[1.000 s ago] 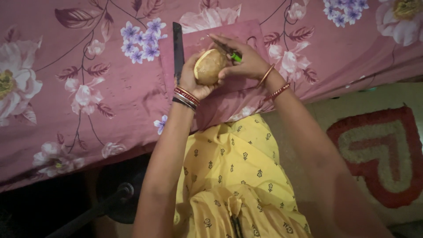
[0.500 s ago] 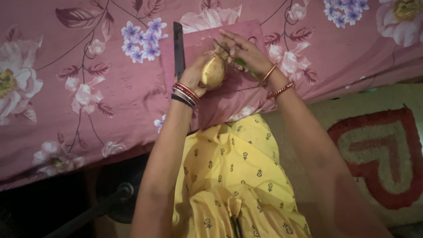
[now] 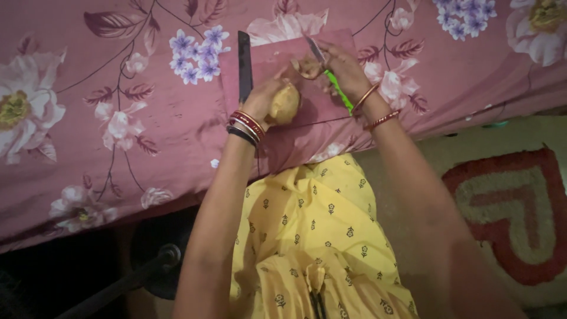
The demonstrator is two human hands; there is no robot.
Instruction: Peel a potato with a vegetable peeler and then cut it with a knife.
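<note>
My left hand (image 3: pixel 261 97) grips a pale yellow, partly peeled potato (image 3: pixel 285 101) above a pink cutting board (image 3: pixel 271 59) lying on the flowered pink bedsheet. My right hand (image 3: pixel 341 68) holds a peeler with a bright green handle (image 3: pixel 338 88), its metal blade raised just above and beyond the potato, with a strip of peel (image 3: pixel 307 65) at the blade. Red and gold bangles ring both wrists. A dark knife (image 3: pixel 244 65) lies along the board's left edge, close to my left hand.
The pink floral sheet (image 3: pixel 88 118) covers a bed that fills the upper frame. My yellow patterned dress (image 3: pixel 313 236) is below. A rug with a red heart (image 3: pixel 514 207) lies on the floor at right. A dark round stand (image 3: pixel 159 254) sits at lower left.
My right hand has swept the peeler up and away from the potato, lifting off a strip of peel. My left hand has turned the potato and lowered it slightly.
</note>
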